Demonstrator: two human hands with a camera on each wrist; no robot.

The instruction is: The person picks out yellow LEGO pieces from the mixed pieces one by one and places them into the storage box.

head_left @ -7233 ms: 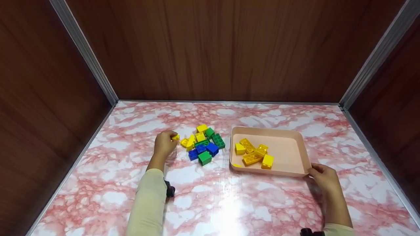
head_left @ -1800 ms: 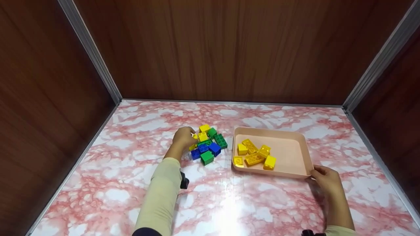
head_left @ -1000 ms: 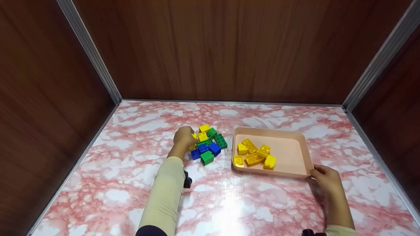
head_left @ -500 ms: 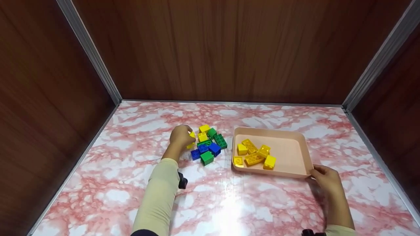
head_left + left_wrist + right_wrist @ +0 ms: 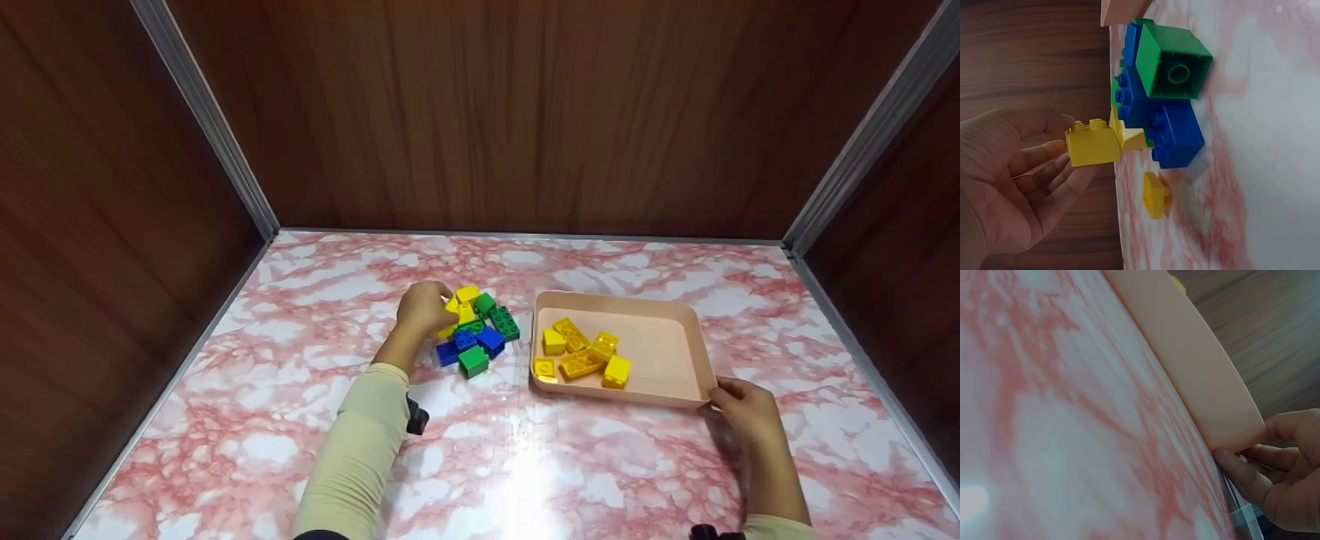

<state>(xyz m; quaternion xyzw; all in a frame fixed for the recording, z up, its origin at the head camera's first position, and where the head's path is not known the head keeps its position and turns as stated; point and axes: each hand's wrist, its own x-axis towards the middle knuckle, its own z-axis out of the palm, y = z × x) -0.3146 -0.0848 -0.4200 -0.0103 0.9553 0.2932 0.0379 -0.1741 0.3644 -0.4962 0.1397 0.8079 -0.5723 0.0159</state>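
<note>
Yellow brick (image 5: 1095, 147) in left fingers (image 5: 1044, 121), seemingly raised

Looking forward and down over the table (image 5: 615, 465) from the head, farther back; way closer from each wrist, tilted sideways; sharing blocks (image 5: 1182, 135) (left) and tray (image 5: 1202, 377) (right) with head view.
</note>
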